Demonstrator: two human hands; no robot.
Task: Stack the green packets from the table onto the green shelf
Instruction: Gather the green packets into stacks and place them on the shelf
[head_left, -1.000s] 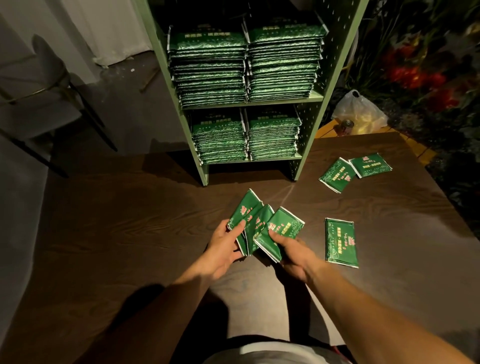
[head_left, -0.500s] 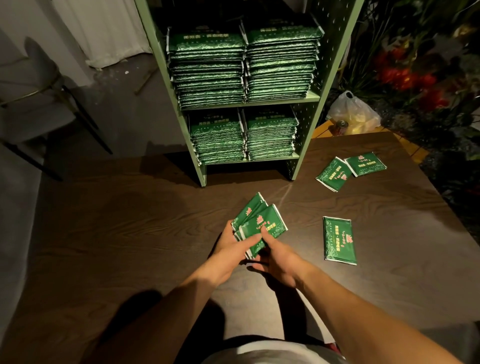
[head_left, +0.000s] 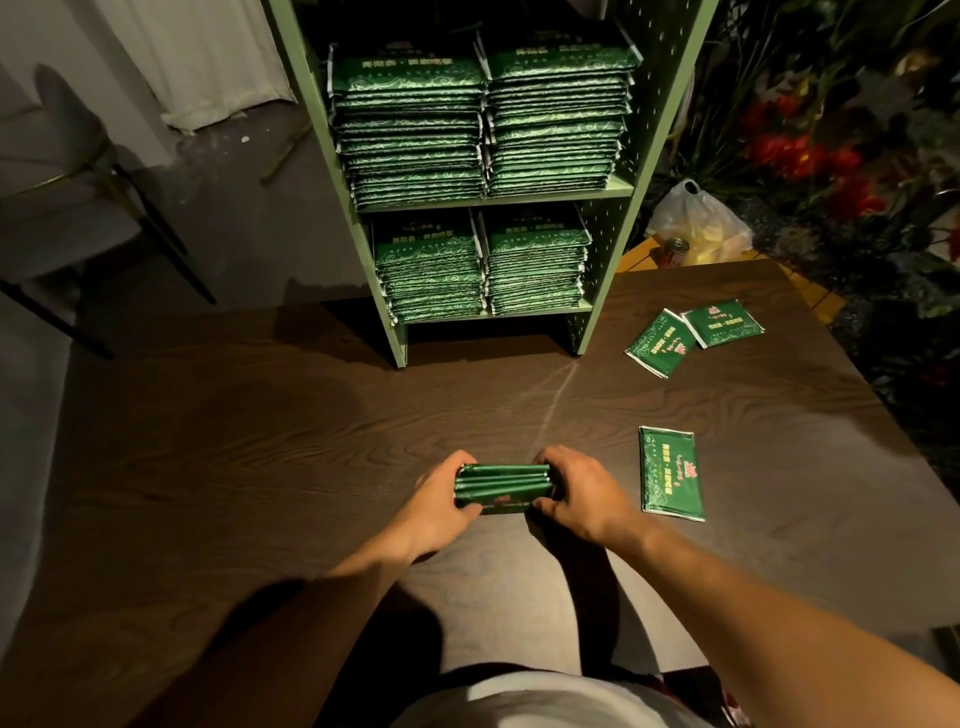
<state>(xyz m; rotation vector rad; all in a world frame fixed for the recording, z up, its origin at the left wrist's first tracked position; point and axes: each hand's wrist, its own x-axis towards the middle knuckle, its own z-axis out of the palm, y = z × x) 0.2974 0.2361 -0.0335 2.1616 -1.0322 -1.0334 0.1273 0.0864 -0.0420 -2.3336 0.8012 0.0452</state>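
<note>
A squared-up bundle of several green packets (head_left: 501, 488) stands on edge on the dark wooden table (head_left: 260, 441). My left hand (head_left: 439, 506) grips its left end and my right hand (head_left: 576, 496) grips its right end. One loose green packet (head_left: 671, 473) lies flat just right of my right hand. Two more packets (head_left: 660, 343) (head_left: 724, 322) lie further back on the right. The green shelf (head_left: 602, 187) stands at the table's far edge, with two tall packet stacks on each of its two levels.
A grey chair (head_left: 62, 171) stands off the table at the left. Behind the table on the right are a plastic bag (head_left: 701, 218), a can (head_left: 675, 249) and red flowers (head_left: 800, 156). The table's right edge runs diagonally near the loose packets.
The fanned packets between my hands have been pulled together into one neat bundle, turned on edge and drawn closer to me. The three loose packets have not moved.
</note>
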